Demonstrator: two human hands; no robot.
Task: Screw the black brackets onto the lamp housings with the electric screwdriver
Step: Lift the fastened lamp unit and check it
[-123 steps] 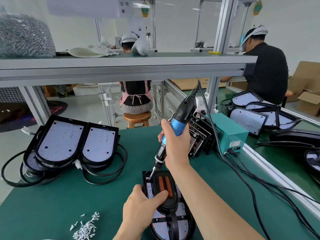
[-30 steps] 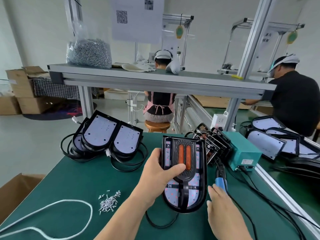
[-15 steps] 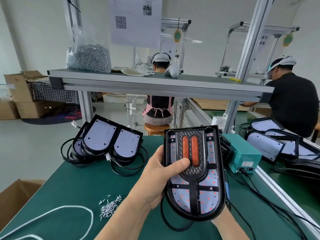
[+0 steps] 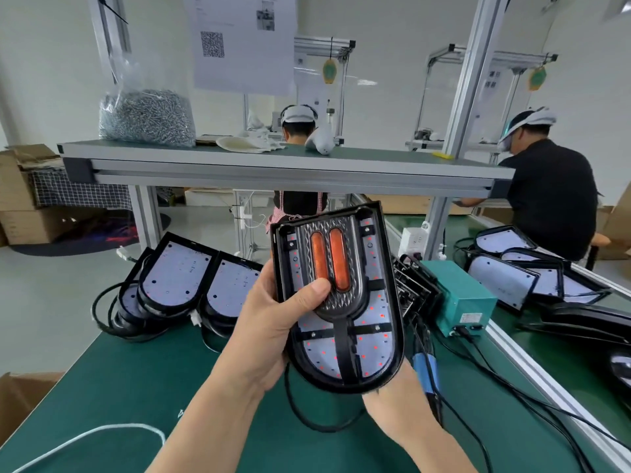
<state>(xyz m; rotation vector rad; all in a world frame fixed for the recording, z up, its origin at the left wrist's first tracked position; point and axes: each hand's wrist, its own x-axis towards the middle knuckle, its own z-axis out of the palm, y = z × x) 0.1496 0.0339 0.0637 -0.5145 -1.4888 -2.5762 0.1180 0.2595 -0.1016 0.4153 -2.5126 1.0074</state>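
Head view: the left hand (image 4: pixel 273 332) grips a lamp housing (image 4: pixel 379 353) by its left rim and holds it in the air above the middle of the green worktop (image 4: pixel 136 387), face toward the camera and flat end up. The thumb is curled over the front onto the black bracket (image 4: pixel 343 349), just beside its two orange strips. The right hand (image 4: pixel 399 404) sits under the housing's rounded lower end. Its fingers are hidden behind the housing, so I cannot tell whether they grasp it or only support it. The electric screwdriver (image 4: pixel 425 367), blue and black, shows just beside that hand toward the worktop's right edge; whether they touch is unclear. A teal power box (image 4: pixel 457 295) stands near the right edge, with black cables running from it. Stacked lamp housings (image 4: pixel 177 274) with coiled leads lean at the far left corner. A white cord (image 4: pixel 102 435) curves along the near left corner. A bag of screws (image 4: pixel 146 117) stands on the shelf above.
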